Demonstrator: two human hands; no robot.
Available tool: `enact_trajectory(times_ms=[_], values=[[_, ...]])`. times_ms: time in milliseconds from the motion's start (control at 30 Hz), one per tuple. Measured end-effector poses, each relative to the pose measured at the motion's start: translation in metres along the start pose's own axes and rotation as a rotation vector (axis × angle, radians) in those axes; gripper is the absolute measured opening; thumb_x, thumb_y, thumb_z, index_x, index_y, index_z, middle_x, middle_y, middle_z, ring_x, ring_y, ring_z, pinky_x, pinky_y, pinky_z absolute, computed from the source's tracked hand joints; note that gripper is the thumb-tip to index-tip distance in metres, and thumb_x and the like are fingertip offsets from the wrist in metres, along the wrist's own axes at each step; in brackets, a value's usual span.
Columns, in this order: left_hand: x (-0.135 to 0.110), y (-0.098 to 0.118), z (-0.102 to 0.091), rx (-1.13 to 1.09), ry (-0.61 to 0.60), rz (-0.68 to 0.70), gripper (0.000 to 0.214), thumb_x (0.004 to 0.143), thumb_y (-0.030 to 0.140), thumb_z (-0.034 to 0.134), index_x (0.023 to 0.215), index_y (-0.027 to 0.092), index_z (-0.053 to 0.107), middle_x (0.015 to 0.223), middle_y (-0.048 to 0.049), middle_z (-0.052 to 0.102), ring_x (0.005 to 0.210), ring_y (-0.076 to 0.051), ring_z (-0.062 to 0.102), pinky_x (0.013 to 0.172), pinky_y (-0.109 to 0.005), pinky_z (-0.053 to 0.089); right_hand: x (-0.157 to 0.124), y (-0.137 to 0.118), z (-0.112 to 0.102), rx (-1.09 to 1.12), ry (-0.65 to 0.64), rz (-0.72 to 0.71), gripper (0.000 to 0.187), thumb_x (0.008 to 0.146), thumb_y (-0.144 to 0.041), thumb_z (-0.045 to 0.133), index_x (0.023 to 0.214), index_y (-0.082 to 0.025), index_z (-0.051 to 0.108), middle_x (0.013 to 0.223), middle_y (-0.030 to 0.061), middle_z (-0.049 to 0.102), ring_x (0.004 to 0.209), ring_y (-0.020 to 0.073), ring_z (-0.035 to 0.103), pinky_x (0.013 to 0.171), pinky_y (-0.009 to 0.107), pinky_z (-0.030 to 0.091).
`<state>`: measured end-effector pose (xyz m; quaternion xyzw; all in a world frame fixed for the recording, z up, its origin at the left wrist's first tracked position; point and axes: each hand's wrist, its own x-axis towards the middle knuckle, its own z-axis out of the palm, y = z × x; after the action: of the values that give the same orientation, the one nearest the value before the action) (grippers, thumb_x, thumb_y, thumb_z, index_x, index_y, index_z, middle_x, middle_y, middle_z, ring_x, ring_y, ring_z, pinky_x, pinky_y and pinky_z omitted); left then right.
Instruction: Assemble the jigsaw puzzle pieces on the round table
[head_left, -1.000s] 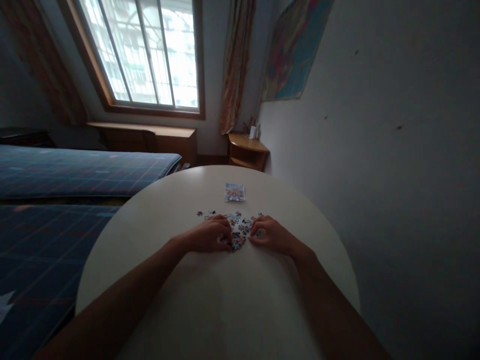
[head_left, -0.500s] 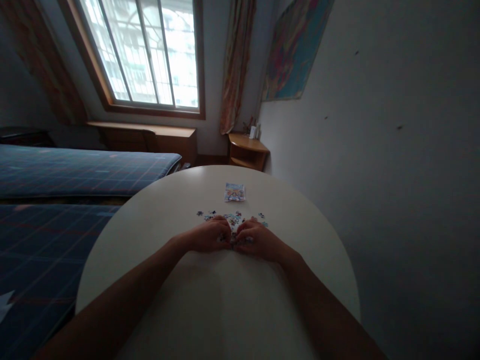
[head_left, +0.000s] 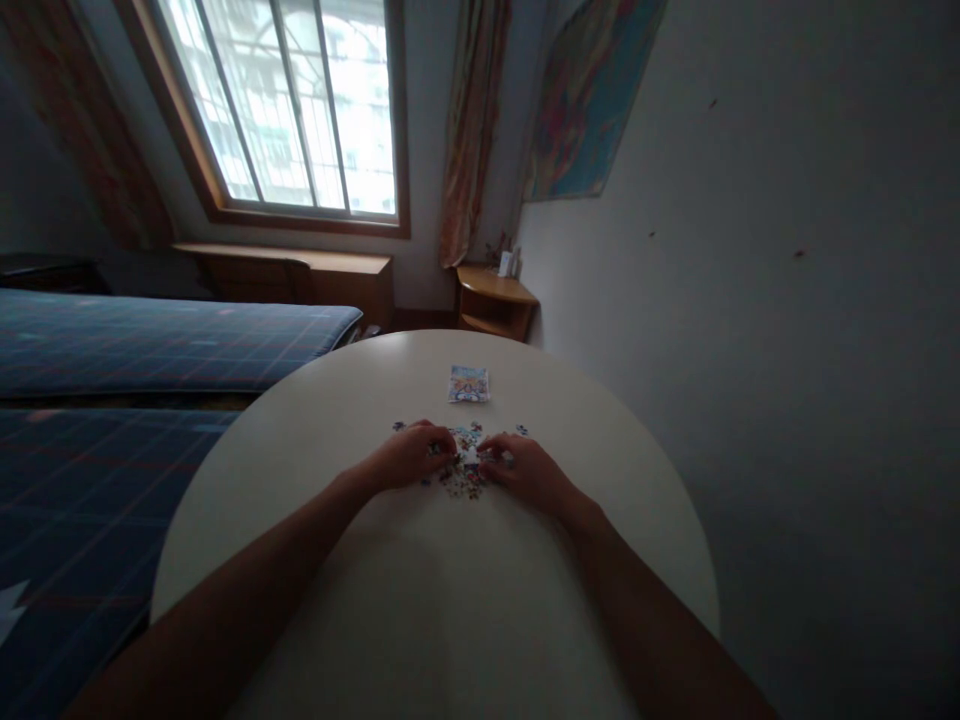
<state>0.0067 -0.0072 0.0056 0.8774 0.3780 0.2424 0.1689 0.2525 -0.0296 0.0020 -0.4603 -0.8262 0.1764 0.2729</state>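
Observation:
A small heap of colourful jigsaw pieces [head_left: 465, 470] lies near the middle of a round white table [head_left: 420, 600]. My left hand [head_left: 409, 455] rests palm down on the left side of the heap, fingers curled over the pieces. My right hand [head_left: 525, 468] lies on the right side, fingers bent and touching the pieces. Whether either hand grips a piece is hidden by the fingers. A small picture card [head_left: 469, 384] lies flat on the table just beyond the heap.
A bed with a blue checked cover [head_left: 112, 400] runs along the table's left. A wooden desk [head_left: 300, 270] stands under the window, a corner shelf [head_left: 495, 298] behind the table. A plain wall is close on the right.
Both hands have slid away from me across the heap and come closer together. Pieces near the heap's front edge, covered half a second ago, now show between the hands.

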Motion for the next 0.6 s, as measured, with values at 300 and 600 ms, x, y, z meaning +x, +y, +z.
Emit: enact_trajectory(times_ms=[300, 600], values=[[-0.002, 0.002, -0.005, 0.053, -0.02, 0.085, 0.009, 0.087, 0.028, 0.066, 0.092, 0.024, 0.073, 0.093, -0.0046, 0.067, 0.101, -0.023, 0.057, 0.092, -0.033, 0.044, 0.003, -0.002, 0.003, -0.036, 0.031, -0.053, 0.022, 0.085, -0.03, 0.072, 0.105, -0.022, 0.076, 0.105, 0.0095, 0.071, 0.098, 0.022, 0.064, 0.093, 0.037, 0.046], [-0.004, 0.012, 0.0, -0.002, -0.15, 0.203, 0.008, 0.078, 0.026, 0.077, 0.083, 0.023, 0.072, 0.095, -0.0034, 0.066, 0.104, -0.023, 0.055, 0.094, -0.032, 0.042, -0.001, -0.006, 0.003, -0.004, -0.103, -0.204, 0.024, 0.079, -0.032, 0.078, 0.102, -0.026, 0.077, 0.108, 0.0069, 0.068, 0.102, 0.0213, 0.06, 0.095, 0.038, 0.044]])
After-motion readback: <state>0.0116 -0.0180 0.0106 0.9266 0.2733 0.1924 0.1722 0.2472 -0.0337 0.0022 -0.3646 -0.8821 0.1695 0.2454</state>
